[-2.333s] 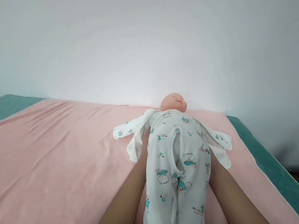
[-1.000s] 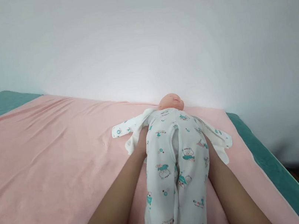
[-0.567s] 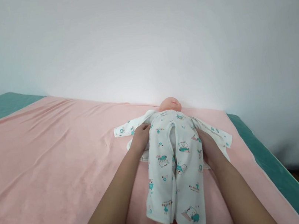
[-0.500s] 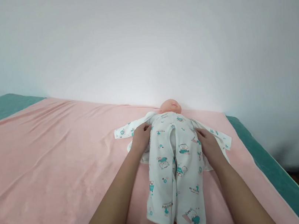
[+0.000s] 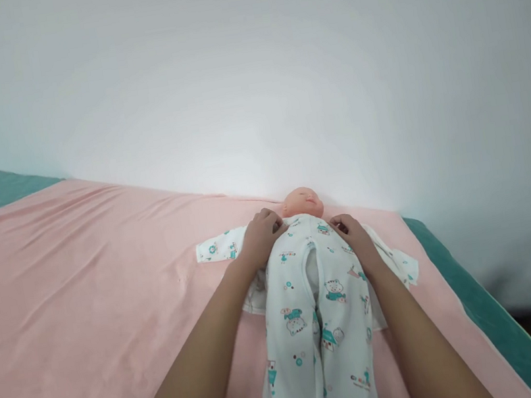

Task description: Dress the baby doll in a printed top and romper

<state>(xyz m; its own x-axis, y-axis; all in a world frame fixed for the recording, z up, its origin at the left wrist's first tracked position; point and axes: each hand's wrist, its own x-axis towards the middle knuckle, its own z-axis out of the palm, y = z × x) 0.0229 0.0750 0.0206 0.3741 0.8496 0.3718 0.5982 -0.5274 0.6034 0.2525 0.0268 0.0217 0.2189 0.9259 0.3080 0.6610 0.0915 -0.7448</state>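
A baby doll [image 5: 302, 202] lies on its back, head toward the wall. White printed pants [image 5: 290, 315] cover it from the upper chest down over the legs. Beneath them a white printed top is spread, with one sleeve [image 5: 220, 248] stretched out to the left and the other [image 5: 405, 264] to the right. My left hand [image 5: 265, 233] is at the upper left edge of the pants, its fingers curled in at the fabric. At the upper right edge, my right hand [image 5: 350, 231] has its fingers bent against the cloth. Both sets of fingertips are partly hidden.
A pink sheet [image 5: 86, 305] lies under the doll, over a green surface [image 5: 478, 287] that shows at the right and far left. A pale wall [image 5: 248, 82] rises right behind the doll's head. Something dark is at the lower right.
Both hands have moved up along the pants toward the doll's head. The view has shifted slightly, the doll's face shows more, and its feet have left the view.
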